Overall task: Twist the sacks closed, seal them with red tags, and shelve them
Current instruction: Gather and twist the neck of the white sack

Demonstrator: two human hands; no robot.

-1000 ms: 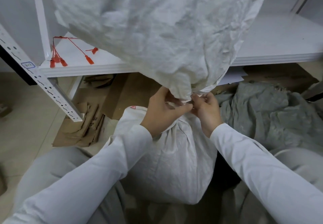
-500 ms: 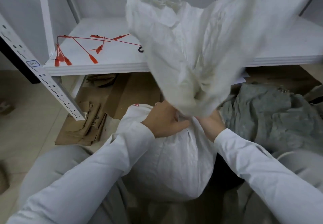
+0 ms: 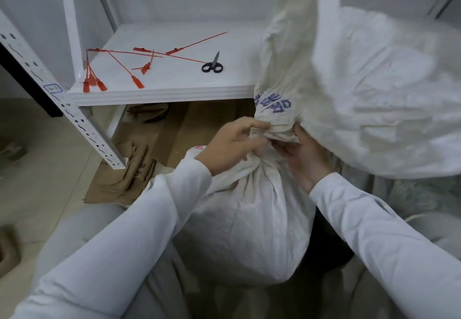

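Now the loose top (image 3: 361,82) of the sack (image 3: 249,231) flops way over to the right, so the shelf (image 3: 162,93) is uncovered. It sits upright between the legs (image 3: 74,231), twisted neck (image 3: 272,133) pointing up. Both the left hand (image 3: 232,144) and right hand (image 3: 304,159) grip that neck. The red tags (image 3: 137,82) lie up-left on the shelf, nearer the left hand.

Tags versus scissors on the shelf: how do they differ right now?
The tags are red and several, scattered on the left of the shelf; the scissors are one black-handled pair, right of them. Tags are thin strips; scissors are shorter, blades closed. Both lie on the shelf, untouched.
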